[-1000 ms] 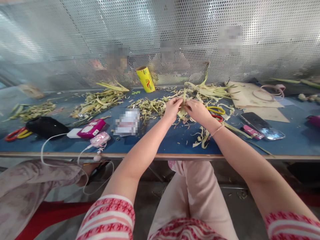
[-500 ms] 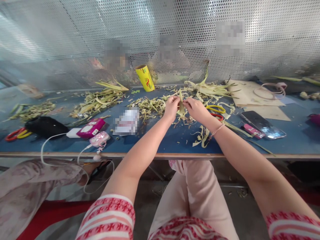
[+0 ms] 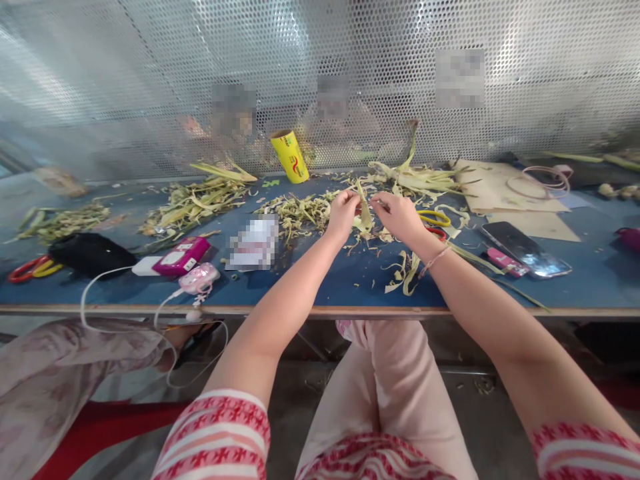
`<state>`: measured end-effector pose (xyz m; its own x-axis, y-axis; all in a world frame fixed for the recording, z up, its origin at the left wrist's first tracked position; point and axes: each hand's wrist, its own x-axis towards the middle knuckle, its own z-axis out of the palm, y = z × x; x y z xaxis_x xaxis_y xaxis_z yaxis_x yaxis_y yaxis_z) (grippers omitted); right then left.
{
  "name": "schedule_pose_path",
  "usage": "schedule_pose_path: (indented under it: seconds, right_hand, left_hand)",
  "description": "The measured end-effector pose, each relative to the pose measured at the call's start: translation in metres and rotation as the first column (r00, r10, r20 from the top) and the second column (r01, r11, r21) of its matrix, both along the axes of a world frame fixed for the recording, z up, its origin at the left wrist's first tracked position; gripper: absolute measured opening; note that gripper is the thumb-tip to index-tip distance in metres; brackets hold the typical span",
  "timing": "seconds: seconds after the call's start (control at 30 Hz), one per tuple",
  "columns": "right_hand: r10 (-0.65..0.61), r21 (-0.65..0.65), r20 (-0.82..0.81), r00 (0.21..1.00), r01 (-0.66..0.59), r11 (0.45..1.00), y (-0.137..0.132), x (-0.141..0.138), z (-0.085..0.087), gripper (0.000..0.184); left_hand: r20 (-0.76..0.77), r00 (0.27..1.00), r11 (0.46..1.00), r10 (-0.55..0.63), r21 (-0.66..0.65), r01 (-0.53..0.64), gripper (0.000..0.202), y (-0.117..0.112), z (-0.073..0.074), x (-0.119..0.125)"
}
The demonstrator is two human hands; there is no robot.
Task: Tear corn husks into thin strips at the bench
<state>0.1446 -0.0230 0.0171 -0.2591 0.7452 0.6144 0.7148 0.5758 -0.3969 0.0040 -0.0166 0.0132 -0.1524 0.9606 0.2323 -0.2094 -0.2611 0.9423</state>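
Over the blue table, my left hand (image 3: 345, 215) pinches a pale green plant leaf (image 3: 364, 205) between thumb and fingertips, its pointed tip upward. Just to the right, my right hand (image 3: 399, 215) is closed with its thumb and fingertips together, a small gap from the leaf. Whether a thin strip lies in that pinch, I cannot make out. Below and left of the hands spreads a pile of curled plant shreds (image 3: 303, 215). By my right wrist lie yellow and red scissors handles (image 3: 434, 218), partly hidden by the hand.
Behind the table rises a perforated metal panel (image 3: 390, 80). A yellow tube (image 3: 290, 157) stands against it. At left are more leaves (image 3: 193, 200), a magenta box (image 3: 183, 256) with cables and a black pouch (image 3: 93, 255). A phone (image 3: 525, 248) and cardboard (image 3: 505, 187) lie right.
My right hand has moved a little to the right, away from the leaf. The left hand keeps its hold, and the leaf now tilts more to the left at its tip.
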Motion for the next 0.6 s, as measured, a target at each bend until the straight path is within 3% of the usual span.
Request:
schedule_pose_path:
  seconds: [0.13,0.23,0.47,0.6]
  right_hand:
    - [0.042,0.064,0.019,0.999,-0.043,0.997,0.005,0.001,-0.002,0.017]
    - [0.073,0.096,0.018,0.997,-0.074,0.993,0.01,0.001,-0.006,0.016]
    - [0.08,-0.012,-0.168,0.983,-0.083,0.996,0.009,-0.004,-0.009,0.01]
    - [0.017,-0.113,-0.215,0.976,-0.042,0.993,0.003,-0.007,-0.004,0.006]
  left_hand:
    - [-0.018,0.998,0.998,-0.068,-0.006,0.068,0.021,-0.001,-0.001,0.001]
    - [-0.117,0.991,0.996,-0.062,0.049,0.068,0.019,0.002,-0.006,-0.001]
    - [-0.236,0.971,0.984,-0.032,0.165,0.073,0.017,0.004,-0.013,-0.001]
    - [-0.188,0.982,0.987,-0.027,0.151,0.056,0.016,0.004,-0.014,0.002]
